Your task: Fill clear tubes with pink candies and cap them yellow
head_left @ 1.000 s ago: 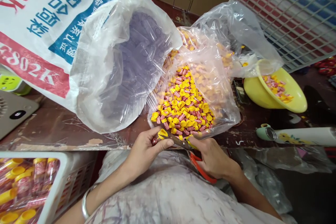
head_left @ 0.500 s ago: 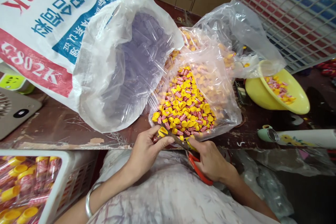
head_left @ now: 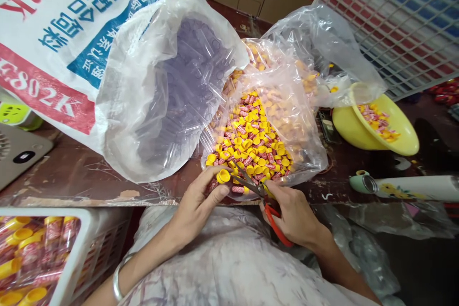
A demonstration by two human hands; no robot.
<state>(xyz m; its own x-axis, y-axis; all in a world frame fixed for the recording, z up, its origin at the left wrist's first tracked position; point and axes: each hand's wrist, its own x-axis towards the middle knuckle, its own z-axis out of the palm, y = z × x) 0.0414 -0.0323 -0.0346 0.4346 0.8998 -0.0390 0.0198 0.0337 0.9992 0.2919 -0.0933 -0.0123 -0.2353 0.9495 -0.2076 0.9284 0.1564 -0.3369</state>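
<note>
My left hand (head_left: 195, 203) pinches a small yellow cap with a red-and-white wrapped piece (head_left: 222, 177) at the table's near edge. My right hand (head_left: 294, 213) grips red-handled scissors (head_left: 267, 208), whose blades reach toward the cap. Just beyond both hands lies an open clear plastic bag (head_left: 287, 119) full of several yellow caps and red-white wrapped pieces (head_left: 251, 143).
A big white printed sack (head_left: 71, 43) lined with clear plastic holds transparent tubes (head_left: 193, 81) at the left. A yellow bowl (head_left: 380, 126) with more pieces sits at the right, a white tube (head_left: 409, 187) below it. A white crate (head_left: 82, 244) of filled tubes stands at lower left. A wire grid panel (head_left: 401, 14) leans at upper right.
Both hands have risen slightly toward the bag. The scissors' blades have swung up and closer to the yellow cap held in my left hand.
</note>
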